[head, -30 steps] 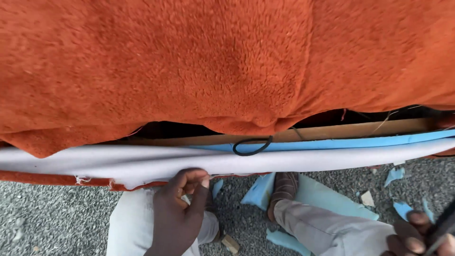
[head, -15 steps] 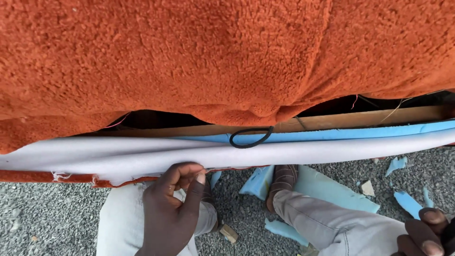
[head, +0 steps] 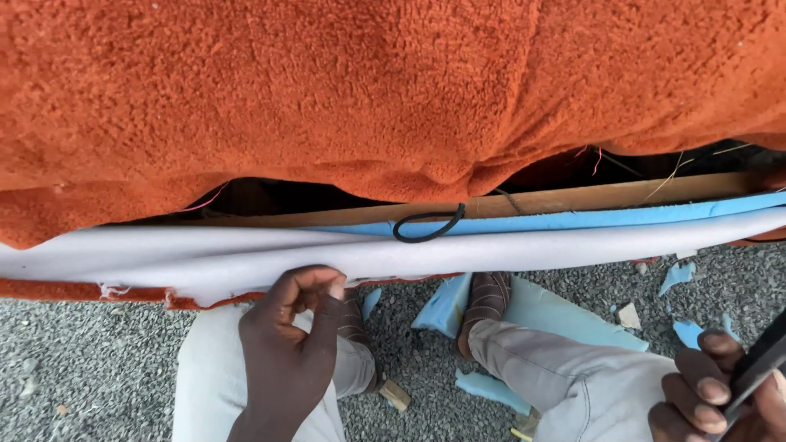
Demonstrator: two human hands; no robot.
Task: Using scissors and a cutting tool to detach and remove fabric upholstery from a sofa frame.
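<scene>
Orange fleecy fabric (head: 327,90) fills the view above both hands, draped over a wooden board (head: 622,196) whose edge shows through a gap. We see the left hand (head: 291,348) curled, thumb and forefinger pinching the lower edge of a pale grey padding sheet (head: 246,258) that runs as a long band straight across, just above that hand and up and to the left of the right hand. Directly above the band, toward the right hand's side, lies a thin blue foam strip (head: 639,217), and a black loop of cord (head: 427,227) rests on it, up and to the right of the left hand. The right hand (head: 720,393), at the lower corner, has its fingers closed around a dark, slim tool (head: 757,364); what kind of tool it is we cannot tell. Between the hands are our trouser legs (head: 565,376) and a shoe (head: 485,299), with blue foam scraps (head: 446,303) scattered on the gravel ground (head: 82,368) beside them.

We judge the padding sheet to be light, soft and limp: it folds under its own weight and would stretch or tear at the frayed edge if tugged hard. A pinch on the free lower edge, close to where it meets the orange fabric, looks the surest hold.
</scene>
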